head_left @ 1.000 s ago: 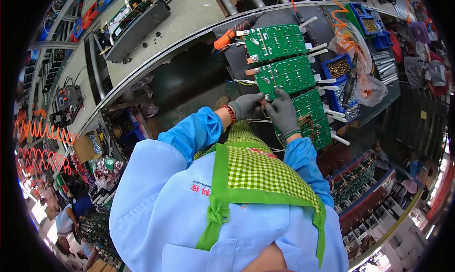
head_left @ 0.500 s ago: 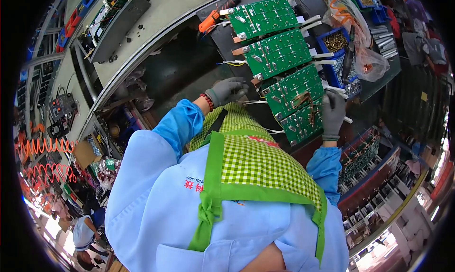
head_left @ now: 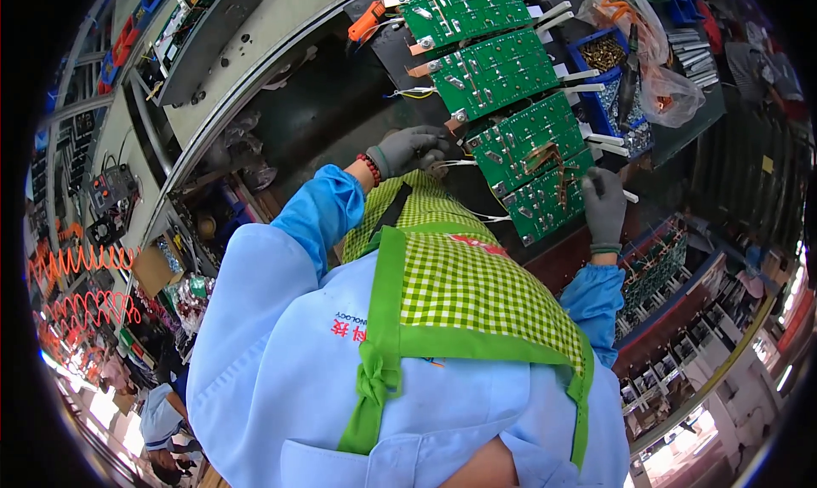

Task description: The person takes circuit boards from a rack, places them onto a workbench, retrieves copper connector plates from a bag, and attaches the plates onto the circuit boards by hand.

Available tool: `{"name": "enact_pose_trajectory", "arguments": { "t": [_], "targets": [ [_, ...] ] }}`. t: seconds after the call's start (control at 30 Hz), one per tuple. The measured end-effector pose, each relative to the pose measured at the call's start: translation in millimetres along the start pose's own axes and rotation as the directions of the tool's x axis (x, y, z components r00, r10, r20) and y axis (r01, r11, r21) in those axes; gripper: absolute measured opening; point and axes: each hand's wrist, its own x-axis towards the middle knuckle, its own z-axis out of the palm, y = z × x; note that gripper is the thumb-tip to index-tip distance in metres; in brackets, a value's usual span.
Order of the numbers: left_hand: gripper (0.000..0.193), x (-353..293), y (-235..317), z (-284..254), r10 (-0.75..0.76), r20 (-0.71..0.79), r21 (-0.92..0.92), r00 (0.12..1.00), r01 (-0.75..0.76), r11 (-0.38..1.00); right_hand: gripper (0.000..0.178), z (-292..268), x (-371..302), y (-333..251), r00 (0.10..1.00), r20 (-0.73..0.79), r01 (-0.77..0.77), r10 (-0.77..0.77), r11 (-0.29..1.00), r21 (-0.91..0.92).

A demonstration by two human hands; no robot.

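Note:
Both my hands wear grey gloves. My left hand (head_left: 410, 150) is closed with bent fingers, just left of the board row, by the bare ends of white wires (head_left: 459, 162); whatever is in its fingers is hidden. My right hand (head_left: 603, 205) is curled closed at the right edge of the nearest green circuit board (head_left: 529, 212), and its fingertips are hard to see. Two copper strips (head_left: 541, 157) lie over this board and the third board (head_left: 502, 154). Further off are the second board (head_left: 498, 73) and the farthest board (head_left: 466, 11). Copper tabs and white leads stick out from the boards' sides.
Blue bins of brass screws (head_left: 602, 54) and silver fasteners (head_left: 640, 137) stand right of the boards, with a dark-handled tool (head_left: 628, 84) across them. Beside them lies a clear plastic bag (head_left: 668, 97). An orange-handled tool (head_left: 367, 22) lies at the far left board corner. A metal-edged bench (head_left: 281, 28) runs along the left.
My left hand has moved slightly right and its fingers have curled in. My right hand has slid nearer to me along the board edge. The boards sit a little higher in view.

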Motion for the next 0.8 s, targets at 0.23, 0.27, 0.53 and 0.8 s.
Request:
{"name": "enact_pose_trajectory", "arguments": {
  "t": [0.23, 0.27, 0.53, 0.8],
  "targets": [
    [0.025, 9.9, 43.7, 12.2, -0.605, 0.058, -0.677, 0.794, 0.477, 0.561, 0.025, 25.4, -36.3, -12.9, 0.920, 0.246, -0.189, 0.306, 0.894, -0.406],
    [0.025, 10.7, 41.7, 15.0, -0.614, 0.057, -0.633, 0.788, 0.504, 0.588, 0.025, 29.8, -37.7, -16.0, 0.920, 0.250, -0.184, 0.301, 0.896, -0.404],
    [0.014, 37.4, 39.4, 40.2, -0.685, -0.057, -0.754, 0.727, 0.418, 0.506, 0.019, 43.1, -39.9, -20.8, 0.954, 0.092, -0.223, 0.284, 0.882, -0.416],
    [0.016, 47.7, 62.4, 52.5, -0.721, -0.117, -0.753, 0.683, 0.412, 0.513, 0.015, 21.5, -39.1, -45.1, 0.996, 0.082, -0.023, 0.029, 0.997, -0.079]
  ]
}}
